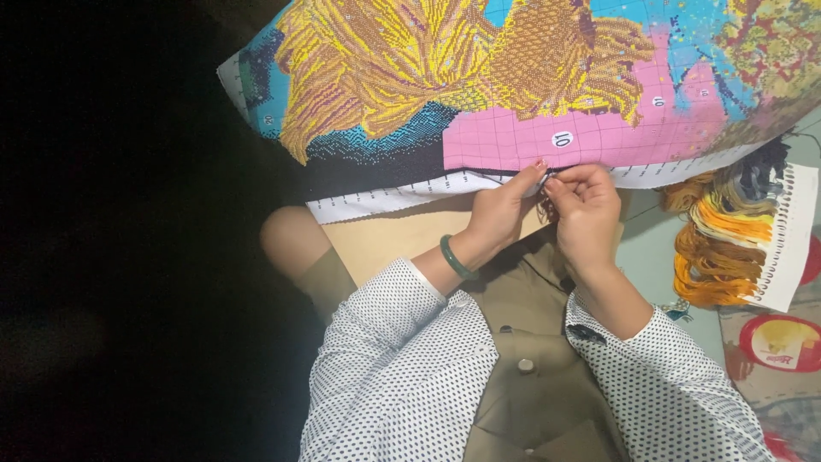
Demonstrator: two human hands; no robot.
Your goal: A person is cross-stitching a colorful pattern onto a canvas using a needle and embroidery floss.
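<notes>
Pinching the lower hem of the cross-stitch canvas (547, 128) from below, left hand (500, 210) and right hand (586, 210) fingertip to fingertip, hem running left-right, both equally near.

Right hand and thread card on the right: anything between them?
Head view: between the right hand and the thread card hang loose orange and yellow thread bundles, over a strip of pale tabletop. Nothing else shows there.

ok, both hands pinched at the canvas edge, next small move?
Probably draw the thread through: the left hand and right hand meet fingertip to fingertip at the lower edge of the cross-stitch canvas, by the pink part. The needle itself isn't discernible.
</notes>
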